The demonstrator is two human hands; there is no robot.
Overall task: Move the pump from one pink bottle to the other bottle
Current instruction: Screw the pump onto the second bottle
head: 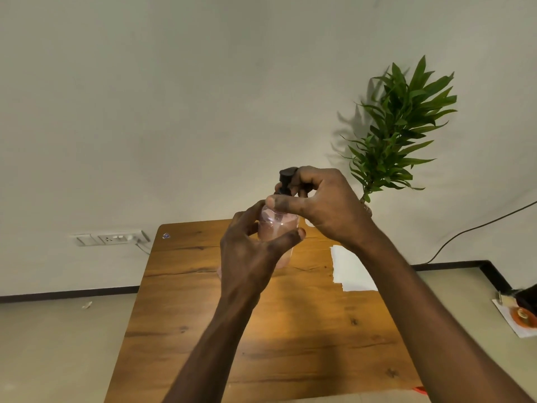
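I hold a clear pink bottle (276, 225) up above the wooden table (261, 330). My left hand (250, 257) wraps around the bottle's body from the left and below. A black pump (286, 178) sits at the bottle's neck, and my right hand (322, 202) grips it from the right, thumb across the collar. The neck joint is hidden by my fingers. A faint pink shape (286, 258) below my left hand may be the second bottle, mostly hidden.
A white paper sheet (351, 269) lies on the table's right side. A green plant (398, 132) stands behind the far right corner. A wall socket (112, 237) is at the left, and a small orange item (523, 317) lies on the floor at the right.
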